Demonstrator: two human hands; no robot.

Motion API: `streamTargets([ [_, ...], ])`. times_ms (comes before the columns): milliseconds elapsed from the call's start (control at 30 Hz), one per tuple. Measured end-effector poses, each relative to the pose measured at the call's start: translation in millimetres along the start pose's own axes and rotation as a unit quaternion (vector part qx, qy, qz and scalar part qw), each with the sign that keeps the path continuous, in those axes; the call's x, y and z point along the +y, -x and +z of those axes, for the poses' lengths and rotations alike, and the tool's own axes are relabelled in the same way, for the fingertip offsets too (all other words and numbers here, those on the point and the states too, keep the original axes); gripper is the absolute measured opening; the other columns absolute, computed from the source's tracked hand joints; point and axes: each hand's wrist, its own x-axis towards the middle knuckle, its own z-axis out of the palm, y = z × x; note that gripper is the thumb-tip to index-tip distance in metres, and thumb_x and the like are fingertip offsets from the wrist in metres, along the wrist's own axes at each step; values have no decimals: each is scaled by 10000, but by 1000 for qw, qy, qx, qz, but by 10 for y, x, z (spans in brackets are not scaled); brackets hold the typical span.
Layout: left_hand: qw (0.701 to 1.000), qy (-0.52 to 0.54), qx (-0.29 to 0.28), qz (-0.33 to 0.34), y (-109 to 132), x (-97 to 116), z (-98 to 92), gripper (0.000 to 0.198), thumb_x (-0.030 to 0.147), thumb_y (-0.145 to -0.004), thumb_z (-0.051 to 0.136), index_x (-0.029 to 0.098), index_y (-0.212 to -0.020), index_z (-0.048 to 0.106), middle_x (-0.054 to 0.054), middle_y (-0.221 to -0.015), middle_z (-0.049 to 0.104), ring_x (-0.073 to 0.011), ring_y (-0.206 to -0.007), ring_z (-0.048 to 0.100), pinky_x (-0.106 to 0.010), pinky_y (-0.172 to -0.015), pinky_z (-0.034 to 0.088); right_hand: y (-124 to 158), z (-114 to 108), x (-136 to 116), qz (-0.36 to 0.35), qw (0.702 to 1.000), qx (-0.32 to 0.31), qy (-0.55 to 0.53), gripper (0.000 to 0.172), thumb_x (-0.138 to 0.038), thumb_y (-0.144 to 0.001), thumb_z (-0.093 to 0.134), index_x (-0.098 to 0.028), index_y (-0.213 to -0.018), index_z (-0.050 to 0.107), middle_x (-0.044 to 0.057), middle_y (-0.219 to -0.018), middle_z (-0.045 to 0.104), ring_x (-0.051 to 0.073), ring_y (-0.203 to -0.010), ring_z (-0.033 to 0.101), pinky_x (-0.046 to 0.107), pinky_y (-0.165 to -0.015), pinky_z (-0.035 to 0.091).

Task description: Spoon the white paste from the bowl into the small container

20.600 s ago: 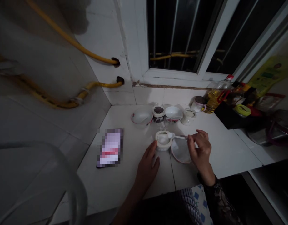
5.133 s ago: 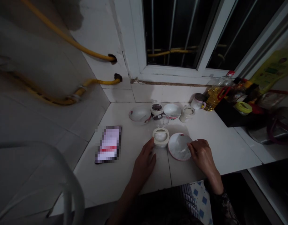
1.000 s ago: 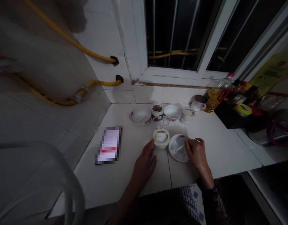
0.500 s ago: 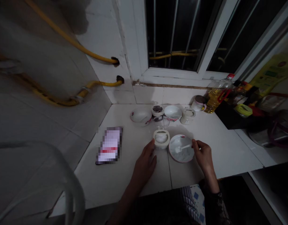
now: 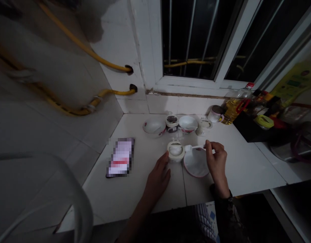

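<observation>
My right hand [image 5: 216,158] pinches the handle of a small white spoon [image 5: 188,148], held over the back rim of a white bowl [image 5: 196,165] with a pink edge. The spoon's bowl end is close to the right side of a white-rimmed jar [image 5: 175,158], whose lid stands open and which has white contents. My left hand [image 5: 158,173] touches the jar's left side with its fingertips, the thumb apart from it. Behind them stand a shallow bowl [image 5: 154,130], a jar with dark contents [image 5: 172,122], another bowl [image 5: 188,124] and a second pale jar [image 5: 204,128].
A phone [image 5: 120,158] lies on the white tiled counter [image 5: 150,148] at the left. At the back right are a lidded mug [image 5: 215,114], an oil bottle [image 5: 231,109] and a black rack [image 5: 249,130] of condiments. A metal pot [image 5: 284,150] stands at far right.
My right hand has lifted the spoon from inside the front bowl and moved it back and left, towards the jar. My left hand stays at the jar. The view has shifted slightly.
</observation>
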Motion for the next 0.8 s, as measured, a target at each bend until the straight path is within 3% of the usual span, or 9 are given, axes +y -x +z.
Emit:
streamTargets([
  [67, 1000, -3, -4, 4, -3, 2, -8, 706, 135, -879, 482, 305, -1528, 265, -94, -1458, 498, -208, -1178, 633, -360, -960, 554, -2, 70, -117, -101, 994, 22, 18, 372, -343, -993, 462, -213, -677, 608, 13, -626, 642, 165, -659, 587, 347, -816, 437],
  [133, 1000, -7, -7, 4, -7, 3, -16, 708, 137, -881, 484, 299, -1533, 260, -98, -1455, 499, -212, -1200, 621, -366, -978, 546, 28, 135, -209, -199, 979, 3, 40, 292, -265, -988, 491, -215, -730, 618, -1, -645, 647, 151, -653, 573, 365, -888, 417],
  [233, 1000, -7, -13, 2, -10, 2, -18, 721, 129, -875, 486, 302, -1536, 255, -97, -1449, 505, -215, -1231, 601, -370, -993, 539, 90, 189, -267, -284, 956, -32, 60, 193, -228, -966, 551, -214, -795, 641, -13, -680, 670, 136, -666, 577, 372, -942, 386],
  [367, 1000, -2, -11, 0, -4, -7, -7, 732, 125, -872, 481, 315, -1538, 242, -88, -1457, 498, -209, -1243, 592, -368, -1001, 534, 104, 135, -198, -242, 968, 14, 62, 211, -229, -969, 548, -218, -777, 633, -20, -680, 682, 131, -647, 582, 387, -946, 387],
  [600, 1000, -3, -17, -7, 0, -6, -14, 716, 142, -878, 474, 302, -1537, 246, -91, -1471, 488, -217, -1247, 590, -382, -1009, 529, 128, -57, 165, -45, 998, 45, 15, 372, -406, -979, 504, -212, -692, 639, 19, -644, 658, 184, -706, 604, 330, -746, 445],
  [667, 1000, -3, -14, 0, -2, -8, -12, 718, 139, -877, 472, 310, -1535, 243, -88, -1479, 478, -218, -1245, 592, -383, -1005, 532, 165, -108, 279, -41, 998, 17, 45, 411, -439, -979, 495, -208, -671, 640, 26, -635, 662, 186, -682, 603, 325, -724, 433],
  [800, 1000, -5, -11, 5, 2, -10, -7, 711, 139, -882, 467, 322, -1531, 240, -85, -1477, 479, -208, -1193, 624, -374, -978, 547, 209, -210, 387, -106, 980, -47, 160, 434, -409, -1005, 449, -196, -669, 622, 7, -575, 634, 166, -579, 563, 363, -826, 396],
])
